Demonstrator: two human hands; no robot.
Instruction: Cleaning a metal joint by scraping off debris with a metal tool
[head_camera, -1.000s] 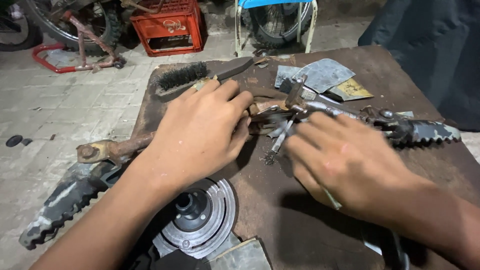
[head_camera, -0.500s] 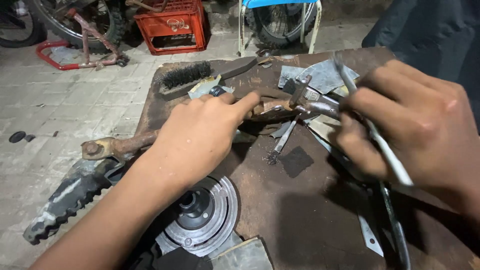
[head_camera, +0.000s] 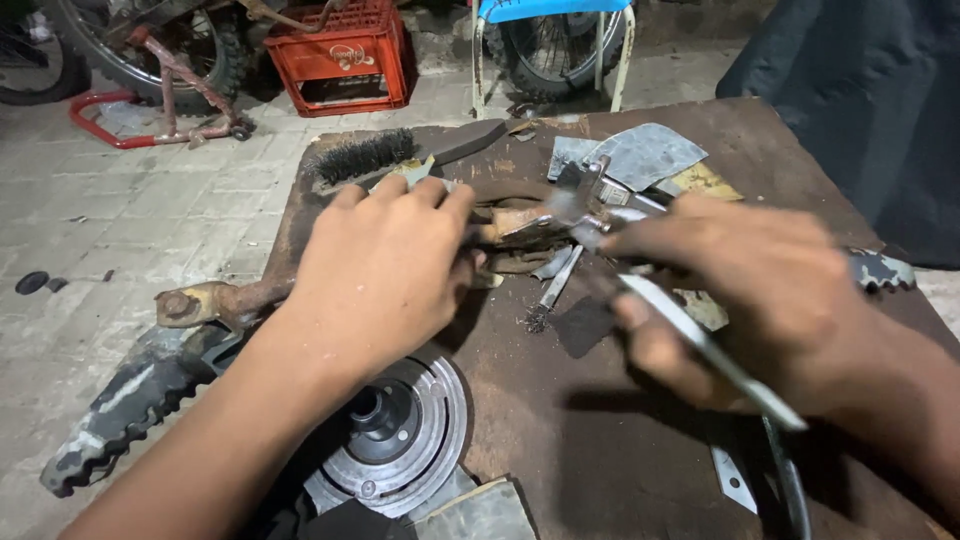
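Fingers of right hand clenched round a slim metal tool, blurred, perhaps pliers, with jaw end on the rusty metal part at mid-table. Fingers of left hand curled down over that same part, pinning it against the brown metal table. Nearest, at table's front edge, a round grey clutch plate. Off to the left, a toothed black footpeg on a rusty arm. Beyond the hands, a wire brush and grey metal scraps. Farther back on the floor, a red plastic crate.
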